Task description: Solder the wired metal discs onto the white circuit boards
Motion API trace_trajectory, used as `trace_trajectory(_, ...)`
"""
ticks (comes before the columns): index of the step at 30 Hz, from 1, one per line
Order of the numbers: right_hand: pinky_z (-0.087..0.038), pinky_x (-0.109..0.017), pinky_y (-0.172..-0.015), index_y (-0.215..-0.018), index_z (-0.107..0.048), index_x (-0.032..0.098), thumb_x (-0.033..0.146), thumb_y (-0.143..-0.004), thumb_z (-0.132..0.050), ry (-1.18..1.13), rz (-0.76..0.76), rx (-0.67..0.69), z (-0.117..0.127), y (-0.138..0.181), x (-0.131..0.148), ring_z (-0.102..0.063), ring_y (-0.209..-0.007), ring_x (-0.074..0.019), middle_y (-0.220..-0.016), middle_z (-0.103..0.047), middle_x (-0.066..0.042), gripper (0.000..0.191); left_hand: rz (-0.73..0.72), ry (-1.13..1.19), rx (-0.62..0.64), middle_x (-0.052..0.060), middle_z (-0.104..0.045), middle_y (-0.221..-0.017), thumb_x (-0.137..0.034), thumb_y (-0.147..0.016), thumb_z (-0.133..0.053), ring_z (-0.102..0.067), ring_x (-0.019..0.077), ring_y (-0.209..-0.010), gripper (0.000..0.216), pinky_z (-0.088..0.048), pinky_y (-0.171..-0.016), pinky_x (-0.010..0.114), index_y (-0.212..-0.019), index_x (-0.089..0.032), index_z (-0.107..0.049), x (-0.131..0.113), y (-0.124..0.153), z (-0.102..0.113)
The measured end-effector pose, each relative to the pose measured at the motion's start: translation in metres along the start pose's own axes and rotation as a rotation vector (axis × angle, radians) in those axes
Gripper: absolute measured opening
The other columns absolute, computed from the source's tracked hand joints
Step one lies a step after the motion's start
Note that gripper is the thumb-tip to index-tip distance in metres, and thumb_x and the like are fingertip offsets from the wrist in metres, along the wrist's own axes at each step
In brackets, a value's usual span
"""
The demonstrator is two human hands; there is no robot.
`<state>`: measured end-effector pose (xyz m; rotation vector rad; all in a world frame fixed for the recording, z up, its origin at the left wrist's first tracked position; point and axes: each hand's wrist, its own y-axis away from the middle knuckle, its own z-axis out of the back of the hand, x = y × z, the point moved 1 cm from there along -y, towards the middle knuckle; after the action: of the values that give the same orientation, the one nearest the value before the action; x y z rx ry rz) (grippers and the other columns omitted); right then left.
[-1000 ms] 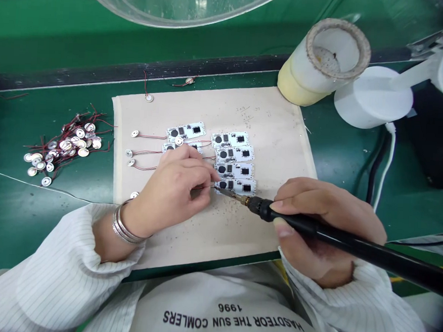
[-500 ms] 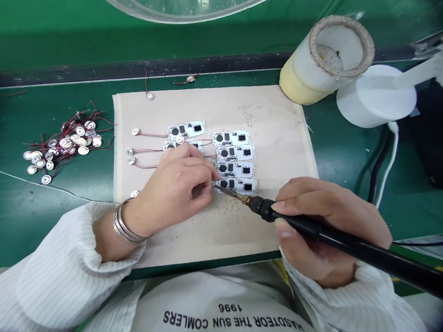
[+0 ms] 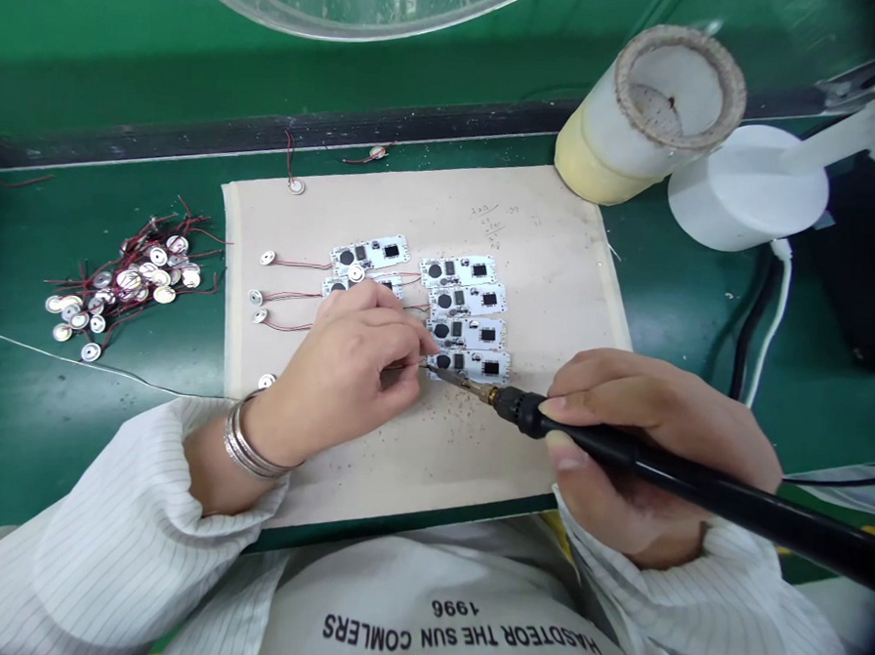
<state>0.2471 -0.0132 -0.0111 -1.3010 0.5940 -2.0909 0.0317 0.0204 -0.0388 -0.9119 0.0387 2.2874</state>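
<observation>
My right hand [image 3: 644, 426] is wrapped round the black handle of a soldering iron [image 3: 622, 450]. The iron's tip reaches the left end of the nearest white circuit board [image 3: 490, 367]. Beside that tip, my left hand [image 3: 352, 362] pinches a thin wire at the board's edge; the fingers mostly hide it. More boards lie in a column just above, such as one circuit board [image 3: 489, 301], and a second group, with a circuit board [image 3: 390, 252] at its top, is partly under my left hand. Red wires run left from them to round metal discs [image 3: 267, 258].
A beige sheet [image 3: 415, 483] lies under the boards on the green table. At left is a heap of wired discs [image 3: 147, 273]. A white and yellow cup-like container [image 3: 600, 150] stands at the back right, beside a white fan-like device [image 3: 745, 192] with a cable.
Both hands keep almost the same place, with the iron's tip still at the nearest board. The whole view has shifted very slightly.
</observation>
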Motion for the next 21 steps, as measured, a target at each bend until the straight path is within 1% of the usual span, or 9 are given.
trace_trajectory(3, -0.054, -0.028, -0.042, -0.086, -0.064, 0.019, 0.006, -0.069, -0.061, 0.014, -0.009, 0.056, 0.0031, -0.0005, -0.0001, -0.062, -0.05, -0.0164, -0.06, -0.061, -0.001, 0.022, -0.004, 0.002, -0.006, 0.001, -0.077, -0.091, -0.008, -0.08, -0.058, -0.063, 0.0202, -0.084, 0.016, -0.047, -0.087, 0.043, -0.067, -0.019, -0.058, 0.0, -0.0002, 0.0)
trace_trajectory(6, -0.053, -0.028, -0.041, -0.087, -0.064, 0.02, 0.006, -0.069, -0.061, 0.007, -0.007, 0.056, 0.005, 0.0001, 0.0004, -0.061, -0.05, -0.0161, -0.061, -0.061, 0.0, 0.023, -0.009, 0.003, -0.01, 0.001, -0.077, -0.091, -0.008, -0.08, -0.058, -0.063, 0.0205, -0.084, 0.016, -0.048, -0.087, 0.043, -0.068, -0.019, -0.058, 0.0, -0.0002, -0.0002)
trace_trajectory(16, -0.053, -0.027, -0.041, -0.086, -0.064, 0.017, 0.005, -0.067, -0.06, 0.027, 0.001, 0.052, 0.0036, 0.0007, -0.0014, -0.061, -0.051, -0.0147, -0.06, -0.058, 0.001, 0.022, -0.007, 0.011, -0.007, 0.001, -0.077, -0.09, -0.008, -0.08, -0.058, -0.064, 0.0208, -0.084, 0.016, -0.048, -0.086, 0.043, -0.068, -0.019, -0.057, -0.0001, -0.0005, -0.0003)
trace_trajectory(19, -0.051, -0.025, -0.041, -0.083, -0.063, 0.014, 0.006, -0.066, -0.062, 0.004, 0.009, -0.017, 0.0056, 0.0053, -0.0003, -0.06, -0.051, -0.0131, -0.062, -0.058, 0.001, 0.019, -0.002, 0.015, -0.01, 0.001, -0.077, -0.09, -0.008, -0.08, -0.058, -0.063, 0.0211, -0.085, 0.016, -0.048, -0.086, 0.043, -0.068, -0.019, -0.057, 0.0002, -0.0001, -0.0004)
trace_trajectory(21, -0.05, -0.026, -0.041, -0.084, -0.063, 0.013, 0.005, -0.065, -0.065, 0.001, -0.014, -0.067, 0.0057, 0.0095, 0.0015, -0.06, -0.052, -0.0128, -0.063, -0.059, 0.001, 0.02, 0.004, 0.02, -0.012, 0.001, -0.077, -0.09, -0.008, -0.08, -0.058, -0.063, 0.0211, -0.085, 0.016, -0.048, -0.087, 0.044, -0.068, -0.018, -0.058, 0.0004, 0.0003, -0.0007)
